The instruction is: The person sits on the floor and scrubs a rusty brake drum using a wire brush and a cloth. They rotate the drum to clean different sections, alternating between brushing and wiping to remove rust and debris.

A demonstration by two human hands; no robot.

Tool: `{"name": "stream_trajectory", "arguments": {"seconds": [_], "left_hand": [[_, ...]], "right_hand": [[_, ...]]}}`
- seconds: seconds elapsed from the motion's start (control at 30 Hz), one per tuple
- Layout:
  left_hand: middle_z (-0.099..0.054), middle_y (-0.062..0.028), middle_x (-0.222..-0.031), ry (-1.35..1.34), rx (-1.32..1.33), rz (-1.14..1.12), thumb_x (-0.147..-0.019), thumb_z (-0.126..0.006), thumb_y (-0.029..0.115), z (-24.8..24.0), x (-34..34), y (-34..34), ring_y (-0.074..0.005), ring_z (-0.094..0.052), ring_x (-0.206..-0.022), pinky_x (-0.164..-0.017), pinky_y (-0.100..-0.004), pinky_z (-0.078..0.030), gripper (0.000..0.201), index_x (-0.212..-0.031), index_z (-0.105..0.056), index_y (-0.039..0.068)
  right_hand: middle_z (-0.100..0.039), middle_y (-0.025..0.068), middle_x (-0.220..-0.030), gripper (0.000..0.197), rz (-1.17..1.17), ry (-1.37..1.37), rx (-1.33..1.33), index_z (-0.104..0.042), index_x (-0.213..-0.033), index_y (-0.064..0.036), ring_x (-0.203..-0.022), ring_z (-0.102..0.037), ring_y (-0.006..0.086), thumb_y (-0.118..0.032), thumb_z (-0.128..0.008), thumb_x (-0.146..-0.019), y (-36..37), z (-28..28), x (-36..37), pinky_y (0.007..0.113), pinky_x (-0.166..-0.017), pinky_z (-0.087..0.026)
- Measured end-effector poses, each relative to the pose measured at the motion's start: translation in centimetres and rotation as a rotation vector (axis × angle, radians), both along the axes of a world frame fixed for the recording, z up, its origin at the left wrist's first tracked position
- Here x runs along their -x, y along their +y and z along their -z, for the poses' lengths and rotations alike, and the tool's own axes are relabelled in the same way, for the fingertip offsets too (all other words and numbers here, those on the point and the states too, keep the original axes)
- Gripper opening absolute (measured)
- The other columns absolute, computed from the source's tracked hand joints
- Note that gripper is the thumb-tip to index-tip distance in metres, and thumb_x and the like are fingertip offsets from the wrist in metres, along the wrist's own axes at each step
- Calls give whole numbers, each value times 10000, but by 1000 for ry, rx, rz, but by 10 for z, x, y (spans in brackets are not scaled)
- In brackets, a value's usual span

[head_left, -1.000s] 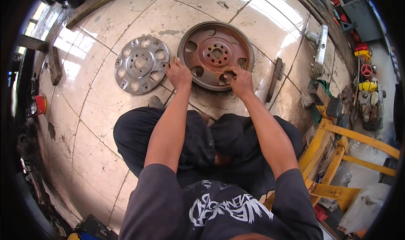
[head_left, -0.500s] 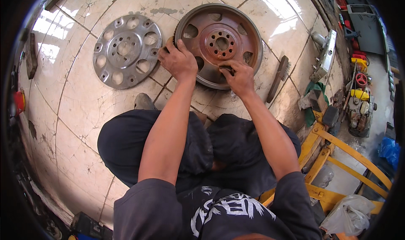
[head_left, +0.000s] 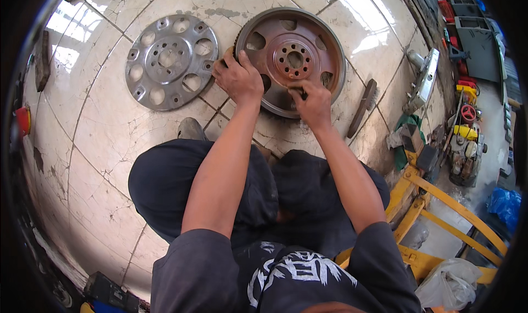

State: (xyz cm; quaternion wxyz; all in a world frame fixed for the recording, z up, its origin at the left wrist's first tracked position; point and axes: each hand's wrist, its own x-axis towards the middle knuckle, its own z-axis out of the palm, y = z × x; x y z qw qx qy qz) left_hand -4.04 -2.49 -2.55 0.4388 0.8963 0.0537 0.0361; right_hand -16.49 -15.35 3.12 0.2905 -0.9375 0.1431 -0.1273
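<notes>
A round flywheel point(head_left: 295, 81) with a toothed rim and a rust-brown face lies on the tiled floor in front of me. My left hand point(head_left: 240, 81) grips its left rim, thumb on top and fingers curled over the edge. Against the lower part of the face, my right hand point(head_left: 311, 101) is closed in a pinch. Something small and dark shows between those fingers, too covered to name. Left of the flywheel lies a flat, shiny metal disc point(head_left: 172, 72) with several round holes, touched by neither hand.
A wire brush point(head_left: 363, 108) rests on the floor right of the flywheel. Beyond it stand a metal part point(head_left: 423, 79), a yellow metal frame point(head_left: 410, 203) and a small engine-like machine point(head_left: 466, 148). A wooden piece point(head_left: 42, 62) lies far left. My shoe point(head_left: 191, 129) is just below the disc.
The whole view has shifted slightly. My right hand has moved a little over the flywheel's lower face, still pinched. My left hand keeps its hold on the rim.
</notes>
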Motion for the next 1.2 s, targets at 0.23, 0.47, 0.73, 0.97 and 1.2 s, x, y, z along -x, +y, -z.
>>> {"name": "stream_trajectory", "arguments": {"seconds": [0.23,0.47,0.73,0.97,1.2], "left_hand": [[-506,-290,-1368,-13,-36,-24,-1098,-489,423,6,-1,-1,-480,-437,-1338,-1116,-612,-353,487,-1386,-551,35],[-509,-288,-1367,34,-24,-20,-1096,-491,414,-2,-1,0,-477,-449,-1323,-1113,-614,-350,482,-1363,-565,19],[-517,-283,-1356,-15,-9,-16,-1088,-506,413,0,1,0,-475,-462,-1297,-1103,-596,-361,477,-1362,-573,29],[-518,-281,-1357,-15,-4,-2,-1088,-504,430,-2,-1,1,-471,-464,-1296,-1101,-602,-361,497,-1374,-562,28],[-540,-288,-1331,-50,-16,-22,-1081,-521,420,0,-1,-1,-482,-475,-1286,-1083,-612,-370,490,-1362,-576,22]], "right_hand": [[-796,121,-967,172,-11,46,-7,-808,-997,-71,-888,-771,285,-83,-822,-826,5,3,15,375,-781,-591],[-800,112,-981,162,-28,42,-26,-812,-996,-72,-896,-775,285,-70,-820,-834,0,3,12,382,-811,-598],[-780,133,-963,174,-3,66,-54,-799,-991,-75,-913,-750,324,-52,-805,-819,5,-3,18,418,-819,-579],[-784,135,-979,163,53,79,-74,-799,-1000,-75,-908,-755,318,-56,-795,-838,4,-3,10,404,-817,-573],[-794,131,-990,160,60,77,-10,-804,-1019,-71,-886,-769,300,-78,-791,-859,1,-4,9,377,-793,-581]]}}
